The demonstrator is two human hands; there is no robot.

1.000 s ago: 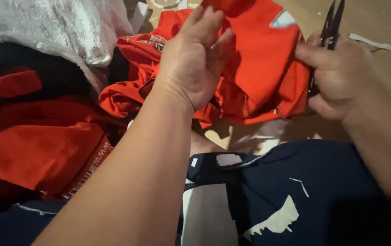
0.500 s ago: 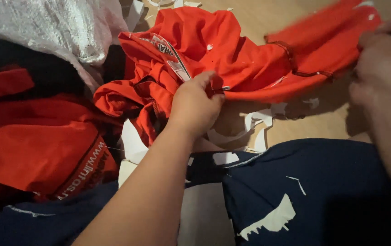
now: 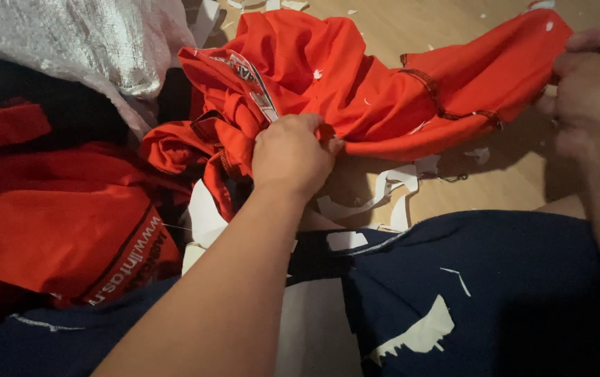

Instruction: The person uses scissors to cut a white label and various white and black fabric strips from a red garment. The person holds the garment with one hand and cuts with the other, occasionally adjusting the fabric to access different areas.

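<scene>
Pinching a bunched fold, the left hand's fingers are closed on the red garment, which is spread across the far wooden floor. At the right edge, its corner is gripped by the right hand, blurred. Red fabric is piled left; navy cloth lies near.

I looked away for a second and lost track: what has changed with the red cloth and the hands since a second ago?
The left hand, earlier flat on the red garment, now has it bunched in its grip. The garment is stretched out toward the right hand, now at the right edge. The red pile and navy cloth stayed put.
</scene>
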